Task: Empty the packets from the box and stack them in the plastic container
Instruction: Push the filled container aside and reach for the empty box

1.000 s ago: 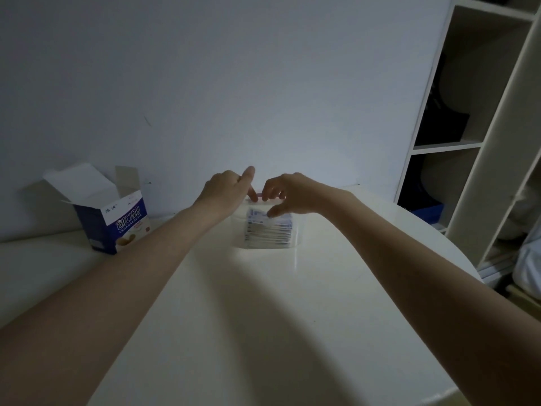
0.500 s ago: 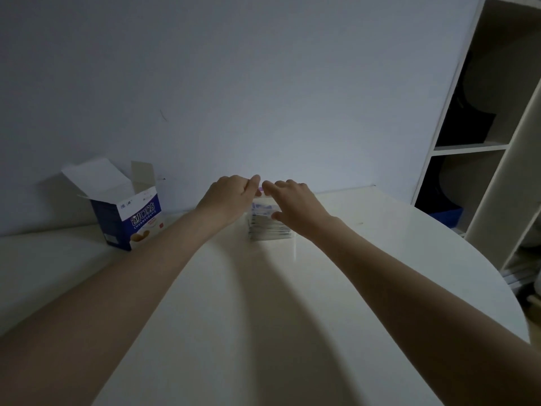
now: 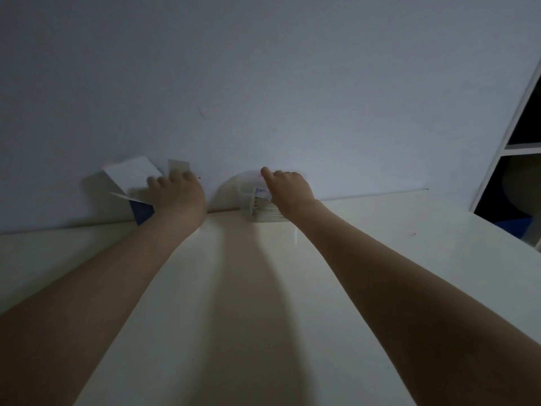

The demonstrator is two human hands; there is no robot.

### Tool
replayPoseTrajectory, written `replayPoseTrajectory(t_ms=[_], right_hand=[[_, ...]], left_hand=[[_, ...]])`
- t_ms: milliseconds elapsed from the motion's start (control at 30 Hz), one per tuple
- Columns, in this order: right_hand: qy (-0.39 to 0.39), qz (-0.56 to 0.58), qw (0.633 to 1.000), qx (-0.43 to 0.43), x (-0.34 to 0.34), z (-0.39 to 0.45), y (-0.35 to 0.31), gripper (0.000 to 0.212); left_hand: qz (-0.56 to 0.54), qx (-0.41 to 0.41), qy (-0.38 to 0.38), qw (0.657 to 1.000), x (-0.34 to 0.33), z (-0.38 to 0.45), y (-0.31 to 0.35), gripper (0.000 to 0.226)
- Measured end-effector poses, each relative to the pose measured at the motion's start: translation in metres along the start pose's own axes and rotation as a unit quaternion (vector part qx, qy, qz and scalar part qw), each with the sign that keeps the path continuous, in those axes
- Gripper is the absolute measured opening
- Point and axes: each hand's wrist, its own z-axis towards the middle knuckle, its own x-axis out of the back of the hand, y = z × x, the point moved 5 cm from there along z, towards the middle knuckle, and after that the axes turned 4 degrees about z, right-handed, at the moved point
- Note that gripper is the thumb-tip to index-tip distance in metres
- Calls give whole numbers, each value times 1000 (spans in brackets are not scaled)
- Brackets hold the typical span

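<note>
Left hand: your left hand [image 3: 178,194] is on the open box [image 3: 137,186], knuckles toward the camera, fingers reaching over its top among the raised flaps; blurred, so can't tell if the fingers really clamp the box or just lie on it.
Right hand: your right hand [image 3: 288,187] lies over the top of the plastic container [image 3: 248,197], fingers fairly straight and pointing left toward the wall; looks like a flat rest or press, nothing pinched that shows.
Box: blue and white carton, flaps up, standing at the back of the table [image 3: 263,288] against the wall [image 3: 263,68], left of the container and apart from it.
Packets: the packets [image 3: 263,205] sit stacked inside the clear container, edges showing under your right hand.
Container: at the far edge of the table by the wall, between your two hands' reach, partly covered by the right hand.
Other: shelf unit [image 3: 515,142] at the right edge, dim light.
</note>
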Motion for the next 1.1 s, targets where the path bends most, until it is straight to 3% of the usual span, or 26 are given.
replayPoseTrajectory(t_ms=[67,133,233,300,400,467,567,667,800,933,1033,1100], right_hand=[[-6,-10,1000,-5,8,-1,-3,51],[19,30,998,44,20,-9,-16,65],[54,197,971,122,48,-29,-41,79],[112,272,950,107,71,-37,-38,69],[137,305,941,40,99,-59,-8,35],[158,298,941,-12,113,-83,27,21],[203,246,943,-95,131,-146,87,23],[210,192,927,-245,145,-224,158,40],[177,95,888,-414,159,-345,230,26],[191,63,822,-533,146,-494,247,25],[104,48,782,-613,93,-572,256,20],[16,51,731,-680,54,-619,257,22]], left_hand=[[21,-24,-21,999,-4,-7,-5,25],[30,-65,53,996,12,-17,0,20],[-10,-117,156,981,55,-43,21,23],[-37,-135,201,970,86,-62,34,25],[-71,-206,241,946,114,-86,60,27],[-88,-258,309,911,124,-100,83,22],[-102,-344,410,839,147,-150,135,24],[-172,-473,403,764,168,-220,196,31],[-218,-577,323,718,179,-314,268,39],[-193,-663,296,661,172,-411,332,41],[-138,-705,253,648,149,-447,366,38],[-113,-721,233,643,131,-459,383,38]])
